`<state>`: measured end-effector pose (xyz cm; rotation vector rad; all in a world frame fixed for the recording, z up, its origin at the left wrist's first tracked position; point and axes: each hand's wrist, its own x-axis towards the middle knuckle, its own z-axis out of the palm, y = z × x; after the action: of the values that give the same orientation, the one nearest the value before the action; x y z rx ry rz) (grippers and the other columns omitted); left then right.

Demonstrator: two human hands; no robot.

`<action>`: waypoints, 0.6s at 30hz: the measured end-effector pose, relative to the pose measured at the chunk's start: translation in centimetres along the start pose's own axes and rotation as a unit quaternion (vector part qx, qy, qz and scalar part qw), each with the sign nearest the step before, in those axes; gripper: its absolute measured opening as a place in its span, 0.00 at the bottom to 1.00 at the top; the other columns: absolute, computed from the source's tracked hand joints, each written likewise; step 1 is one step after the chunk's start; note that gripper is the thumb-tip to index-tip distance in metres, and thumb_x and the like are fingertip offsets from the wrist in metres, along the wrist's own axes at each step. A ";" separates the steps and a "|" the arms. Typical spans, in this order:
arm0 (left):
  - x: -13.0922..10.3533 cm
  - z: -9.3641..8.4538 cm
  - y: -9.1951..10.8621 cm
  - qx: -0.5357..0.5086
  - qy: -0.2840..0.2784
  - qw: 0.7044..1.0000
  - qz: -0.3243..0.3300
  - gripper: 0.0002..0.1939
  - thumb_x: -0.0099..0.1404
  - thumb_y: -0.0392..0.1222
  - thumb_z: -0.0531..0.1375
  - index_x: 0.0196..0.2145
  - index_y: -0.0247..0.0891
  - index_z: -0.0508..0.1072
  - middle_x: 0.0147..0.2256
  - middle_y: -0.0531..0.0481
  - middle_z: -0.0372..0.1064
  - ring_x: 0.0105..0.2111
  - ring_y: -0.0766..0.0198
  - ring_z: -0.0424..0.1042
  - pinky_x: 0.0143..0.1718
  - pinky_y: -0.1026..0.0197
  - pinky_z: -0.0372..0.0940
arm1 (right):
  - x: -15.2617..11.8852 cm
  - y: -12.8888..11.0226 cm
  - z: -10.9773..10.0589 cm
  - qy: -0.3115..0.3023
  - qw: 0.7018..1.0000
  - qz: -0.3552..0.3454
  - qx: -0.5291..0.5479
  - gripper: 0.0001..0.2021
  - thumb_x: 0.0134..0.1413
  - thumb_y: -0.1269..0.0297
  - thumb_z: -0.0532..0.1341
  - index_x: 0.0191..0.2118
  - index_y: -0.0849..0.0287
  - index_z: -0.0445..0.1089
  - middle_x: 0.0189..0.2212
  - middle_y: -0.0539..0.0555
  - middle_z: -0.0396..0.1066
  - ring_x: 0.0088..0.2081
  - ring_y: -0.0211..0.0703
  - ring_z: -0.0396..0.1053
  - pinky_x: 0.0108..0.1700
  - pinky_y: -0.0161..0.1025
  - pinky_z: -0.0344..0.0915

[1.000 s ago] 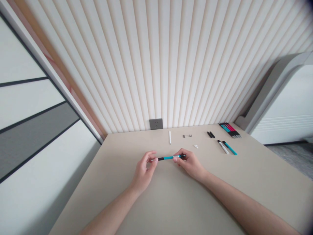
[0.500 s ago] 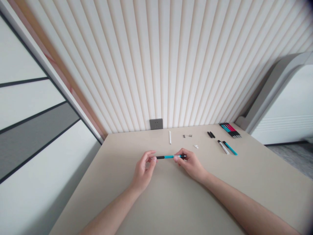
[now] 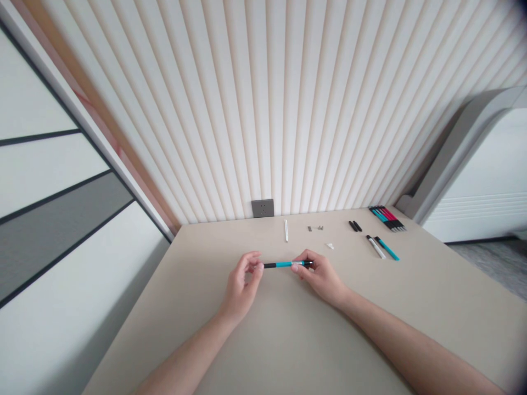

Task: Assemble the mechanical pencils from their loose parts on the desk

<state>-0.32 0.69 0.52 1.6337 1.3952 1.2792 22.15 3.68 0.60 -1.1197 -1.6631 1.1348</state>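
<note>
A blue pen (image 3: pixel 283 264) with a black grip lies level between my two hands, above the tabletop. My left hand (image 3: pixel 242 282) pinches its tip end, at the black grip, between thumb and fingers. At the other end, my right hand (image 3: pixel 319 273) is closed around the black top, with the thumb against the barrel. The fingers partly cover both ends of the pen. Beyond the hands lie two thin white refills (image 3: pixel 286 231), some small white parts (image 3: pixel 330 246) and tiny metal pieces (image 3: pixel 316 228).
On the beige table (image 3: pixel 263 340), two black grips (image 3: pixel 355 226) lie at the back right. Nearer are a white barrel (image 3: pixel 376 247) and a blue barrel (image 3: pixel 387 248). A row of blue and red pens (image 3: pixel 387 218) sits by the corrugated wall, which holds a dark socket (image 3: pixel 262 208).
The right thumb has shifted slightly along the pen, so a little more of the barrel shows. Both hands otherwise stay in place, and the loose parts have not moved.
</note>
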 end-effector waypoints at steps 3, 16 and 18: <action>0.0 -0.1 -0.2 0.005 -0.017 1.000 -0.012 0.14 0.69 0.48 0.54 0.48 0.40 0.68 0.30 0.51 0.72 0.34 0.62 0.73 0.36 0.63 0.66 | -0.1 0.0 0.1 0.002 1.000 -0.009 -0.004 0.14 0.53 0.50 0.63 0.32 0.58 0.70 0.24 0.49 0.67 0.29 0.39 0.62 0.33 0.37 0.59; -0.2 -0.1 -0.1 -0.010 -0.017 1.000 -0.009 0.15 0.69 0.48 0.55 0.50 0.40 0.66 0.38 0.47 0.72 0.38 0.61 0.73 0.39 0.61 0.67 | -0.1 0.1 0.0 0.007 1.000 -0.014 -0.010 0.13 0.54 0.53 0.63 0.33 0.58 0.71 0.26 0.49 0.68 0.30 0.39 0.63 0.34 0.36 0.60; -0.1 -0.1 -0.1 -0.014 -0.027 0.999 -0.014 0.14 0.69 0.48 0.54 0.49 0.39 0.66 0.32 0.50 0.72 0.36 0.61 0.73 0.38 0.61 0.66 | -0.2 0.1 0.0 0.006 1.000 -0.020 -0.009 0.13 0.54 0.53 0.64 0.33 0.58 0.71 0.26 0.49 0.68 0.30 0.39 0.63 0.34 0.36 0.60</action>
<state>-0.45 0.58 0.43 1.6124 1.3575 1.2233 22.23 3.57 0.47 -1.0975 -1.6823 1.0874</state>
